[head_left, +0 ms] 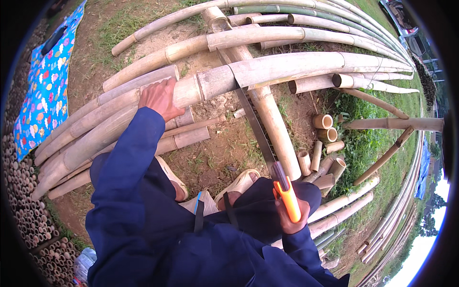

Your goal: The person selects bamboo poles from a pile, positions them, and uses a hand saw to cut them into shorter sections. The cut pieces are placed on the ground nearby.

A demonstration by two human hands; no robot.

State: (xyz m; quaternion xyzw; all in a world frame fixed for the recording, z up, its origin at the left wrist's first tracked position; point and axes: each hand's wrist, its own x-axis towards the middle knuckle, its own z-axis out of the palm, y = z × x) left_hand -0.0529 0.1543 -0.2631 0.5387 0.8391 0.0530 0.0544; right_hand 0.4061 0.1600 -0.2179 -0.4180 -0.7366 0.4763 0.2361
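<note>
My right hand [289, 217] is closed round the orange handle of a hand saw [256, 124]. The saw's long dark blade runs away from me and sits in a cut across a thick pale bamboo pole [296, 67]. To the left of the cut, my left hand [160, 98] rests over the same pole, its fingers wrapped on the top and near side. The pole lies across another bamboo pole [270, 112] that runs toward me beneath it. The underside of the cut is hidden, so its depth cannot be told.
Several short bamboo pieces [316, 155] lie right of the saw. Long bamboo poles [267, 34] stretch across the far side. A bamboo post frame [392, 124] stands at the right. A blue patterned cloth [48, 81] and stacked bamboo sections [28, 205] are on the left.
</note>
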